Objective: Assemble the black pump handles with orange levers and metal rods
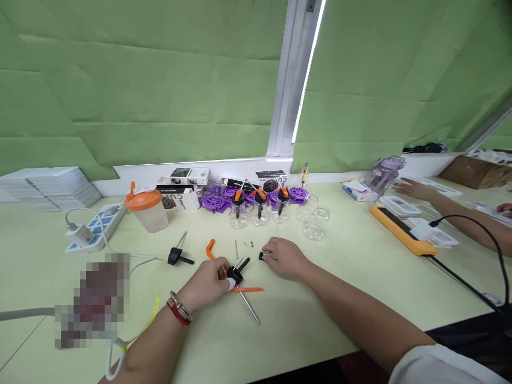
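Ok so rn the left hand has a black fitting pinched btwn thumb and fingertips (thumb has a white cover on it, fwiw). It's out in front, roughly mid-table, a bit left of the right hand. The fitting's stubby arm points away from the person and off to the right, so approx toward the right fingertips.

Right thumb and index come together at a tiny black block, which is right at the tips. They look to be touching it, but idk if it's actually gripped, can't tell from this angle. Block is to the right of the fitting and slightly farther out, w/ a small gap btwn them. Right hand is def the nearer one to the block; its own long axis is too small to read.

A metal rod slopes from under the fitting toward the near right, and an orange strip crosses it there, so the join is hidden. Short metal pin lies just past the fitting, pointing away from the person, and a curved orange piece sits left of that.
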### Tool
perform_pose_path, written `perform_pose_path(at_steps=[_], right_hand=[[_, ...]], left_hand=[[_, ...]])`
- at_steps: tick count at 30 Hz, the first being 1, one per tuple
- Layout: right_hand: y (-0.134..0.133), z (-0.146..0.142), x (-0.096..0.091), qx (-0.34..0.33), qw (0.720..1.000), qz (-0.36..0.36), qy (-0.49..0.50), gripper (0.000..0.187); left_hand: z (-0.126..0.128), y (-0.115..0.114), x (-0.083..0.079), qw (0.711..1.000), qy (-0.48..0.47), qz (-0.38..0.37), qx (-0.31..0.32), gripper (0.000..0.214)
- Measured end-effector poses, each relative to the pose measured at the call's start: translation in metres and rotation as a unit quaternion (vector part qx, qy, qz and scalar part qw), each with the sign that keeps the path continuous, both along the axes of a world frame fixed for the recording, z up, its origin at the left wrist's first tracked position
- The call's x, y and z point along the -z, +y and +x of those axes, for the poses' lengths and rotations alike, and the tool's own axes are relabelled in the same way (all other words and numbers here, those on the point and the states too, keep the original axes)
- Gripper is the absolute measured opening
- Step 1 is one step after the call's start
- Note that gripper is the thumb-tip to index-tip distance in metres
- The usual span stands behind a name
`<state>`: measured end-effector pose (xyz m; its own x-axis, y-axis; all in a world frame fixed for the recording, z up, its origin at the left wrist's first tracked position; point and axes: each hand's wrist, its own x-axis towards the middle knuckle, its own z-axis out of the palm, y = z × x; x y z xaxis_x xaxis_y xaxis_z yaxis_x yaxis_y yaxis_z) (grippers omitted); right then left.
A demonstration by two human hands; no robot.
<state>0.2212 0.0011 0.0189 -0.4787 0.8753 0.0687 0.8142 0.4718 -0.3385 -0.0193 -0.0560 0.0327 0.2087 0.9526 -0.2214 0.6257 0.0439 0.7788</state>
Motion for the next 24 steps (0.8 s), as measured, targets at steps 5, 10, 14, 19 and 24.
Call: perform_pose_path(at_steps=[5,10,14,19,24], right_hand=[[-0.013,0.017,0.010,0.003,1.000,-0.007,0.005,0.019],[-0.012,0.022,0.009,0.056,0.998,0.006,0.034,0.021],[-0.009,0.027,0.003,0.069,0.996,0.010,0.048,0.021],[-0.006,0.031,0.005,0.036,0.996,0.029,0.073,0.024],[-0.004,0.034,0.007,0.044,0.993,0.021,0.107,0.024]], left_hand=[[-0.004,0.002,-0.002,0.999,0.031,0.035,-0.008,0.018],[-0.001,0.000,-0.003,0.989,0.015,0.143,-0.030,0.021],[0.005,-0.006,-0.001,0.973,0.027,0.226,-0.047,0.021],[0.020,-0.010,-0.005,0.930,0.131,0.344,-0.012,0.018],[0.045,0.001,-0.019,0.901,0.239,0.357,0.059,0.019]])
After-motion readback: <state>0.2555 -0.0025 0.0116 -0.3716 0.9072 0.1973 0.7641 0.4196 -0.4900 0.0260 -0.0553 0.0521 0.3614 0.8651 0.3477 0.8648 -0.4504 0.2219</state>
